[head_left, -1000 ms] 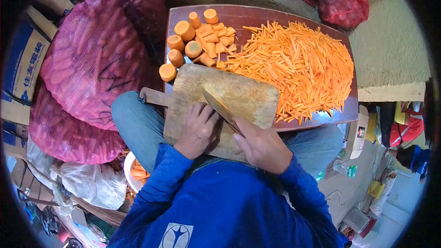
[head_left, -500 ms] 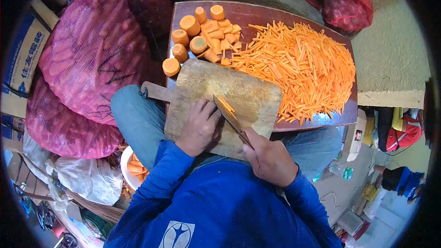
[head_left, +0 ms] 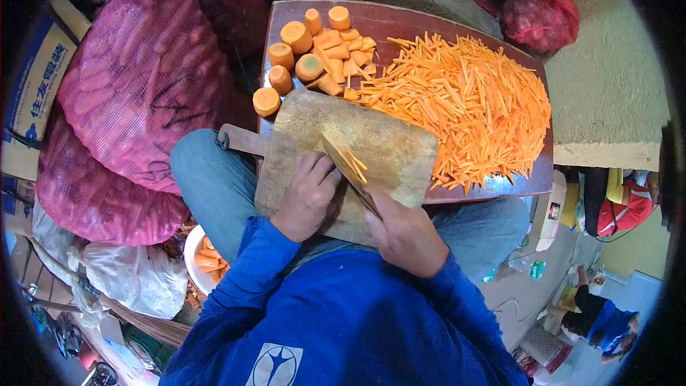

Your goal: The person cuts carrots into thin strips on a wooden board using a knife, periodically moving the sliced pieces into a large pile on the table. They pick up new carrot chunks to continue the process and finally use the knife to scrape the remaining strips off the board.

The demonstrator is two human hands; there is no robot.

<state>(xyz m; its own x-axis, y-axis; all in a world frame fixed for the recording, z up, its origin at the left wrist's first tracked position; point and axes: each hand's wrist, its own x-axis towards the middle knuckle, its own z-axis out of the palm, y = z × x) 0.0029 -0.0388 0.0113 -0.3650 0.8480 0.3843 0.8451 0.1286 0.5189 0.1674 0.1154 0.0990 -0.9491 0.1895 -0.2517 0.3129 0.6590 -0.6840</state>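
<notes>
A worn wooden cutting board [head_left: 393, 139] rests across my lap against the table. My right hand [head_left: 409, 237] is closed around the handle of a knife [head_left: 346, 171], whose blade slants up and left across the board. A few thin carrot sticks [head_left: 356, 163] lie along the blade's right side. My left hand [head_left: 309, 196] presses on the board just left of the blade, fingers curled down. Whatever sits under those fingers is hidden. Beyond the board, a large heap of carrot sticks [head_left: 479, 107] covers the table's right part, and carrot chunks [head_left: 296, 36] stand at its left.
The dark red table [head_left: 443, 25] bears the carrots. Pink mesh sacks [head_left: 143, 78] fill the left side, above a white bowl [head_left: 194, 246] of carrot pieces. A red net bag [head_left: 539, 20] sits at the upper right. Another person [head_left: 607, 318] is at the far lower right.
My right hand and the knife have shifted slightly left, closer to my left fingers. The sticks beside the blade have spread apart a little. My left hand stays nearly in place.
</notes>
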